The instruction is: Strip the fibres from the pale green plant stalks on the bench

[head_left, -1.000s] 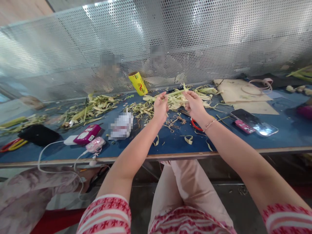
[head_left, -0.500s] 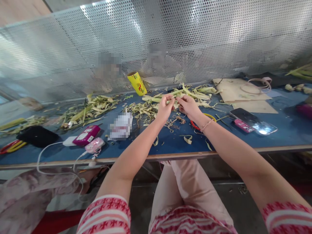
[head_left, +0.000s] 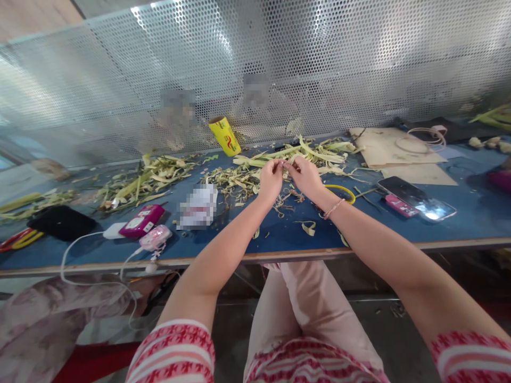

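Note:
My left hand (head_left: 272, 178) and my right hand (head_left: 305, 174) meet fingertip to fingertip above the blue tabletop (head_left: 235, 234). Both are pinched closed; whatever is between the fingers is too small to make out. Just behind them lies a heap of pale green, leafy plant strips (head_left: 327, 150). Left of my hands, small dry scraps (head_left: 233, 181) are strewn about, and thin curled fibres (head_left: 289, 199) lie beneath. A yellow ring-shaped handle (head_left: 346, 192) shows beside my right wrist, partly hidden by it.
A yellow tube (head_left: 225, 137) stands tilted against the perforated metal screen (head_left: 339, 69). To the right are a phone (head_left: 415, 198) and brown cardboard (head_left: 383, 149). Leftward lie a magenta box (head_left: 142, 221), a black pouch (head_left: 62, 222) and another plant heap (head_left: 147, 178). A seated person's patterned clothing (head_left: 35, 330) is at lower left.
My fingertips have come together, where a small gap stood between the hands before. My right hand and wrist have shifted slightly left, covering the red part beside the yellow handle.

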`<move>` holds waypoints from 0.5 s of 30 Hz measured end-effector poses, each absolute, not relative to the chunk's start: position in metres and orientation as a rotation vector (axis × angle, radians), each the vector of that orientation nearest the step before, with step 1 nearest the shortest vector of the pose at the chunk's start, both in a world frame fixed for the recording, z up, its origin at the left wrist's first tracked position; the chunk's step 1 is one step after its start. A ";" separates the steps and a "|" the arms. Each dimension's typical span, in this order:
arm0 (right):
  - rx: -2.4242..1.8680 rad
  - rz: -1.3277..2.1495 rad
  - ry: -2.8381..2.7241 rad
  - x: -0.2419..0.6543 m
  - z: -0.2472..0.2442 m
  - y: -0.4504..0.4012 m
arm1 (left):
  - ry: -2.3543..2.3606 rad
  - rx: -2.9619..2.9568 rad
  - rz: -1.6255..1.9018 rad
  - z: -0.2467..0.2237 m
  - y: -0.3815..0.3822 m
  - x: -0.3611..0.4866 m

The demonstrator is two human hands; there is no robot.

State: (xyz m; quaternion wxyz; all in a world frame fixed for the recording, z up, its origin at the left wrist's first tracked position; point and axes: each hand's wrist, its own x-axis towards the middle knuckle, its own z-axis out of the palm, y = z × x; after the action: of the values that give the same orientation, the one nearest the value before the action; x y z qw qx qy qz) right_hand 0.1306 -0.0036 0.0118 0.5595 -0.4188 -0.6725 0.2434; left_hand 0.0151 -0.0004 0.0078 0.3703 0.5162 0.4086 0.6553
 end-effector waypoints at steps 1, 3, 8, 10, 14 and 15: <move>-0.990 0.570 -1.583 0.130 0.012 -0.005 | 1.052 1.318 1.680 0.007 0.000 0.015; -0.987 0.606 -1.578 0.129 0.014 -0.008 | 1.054 1.270 1.649 0.008 0.000 0.015; -1.007 0.706 -1.552 0.130 0.019 -0.013 | 0.946 1.051 1.577 0.017 -0.006 0.015; -1.029 0.696 -1.520 0.131 0.020 -0.013 | 0.913 1.042 1.584 0.020 -0.008 0.016; -1.018 0.649 -1.446 0.134 0.019 -0.007 | 0.894 1.065 1.586 0.022 -0.014 0.020; -1.014 0.637 -1.432 0.135 0.019 -0.006 | 0.891 1.067 1.588 0.022 -0.015 0.021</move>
State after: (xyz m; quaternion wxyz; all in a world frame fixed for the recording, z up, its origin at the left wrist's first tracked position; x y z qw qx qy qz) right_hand 0.1349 -0.0056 0.0187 0.5952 -0.4363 -0.6165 0.2744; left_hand 0.0208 -0.0148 0.0219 0.4931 0.4397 0.3672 0.6547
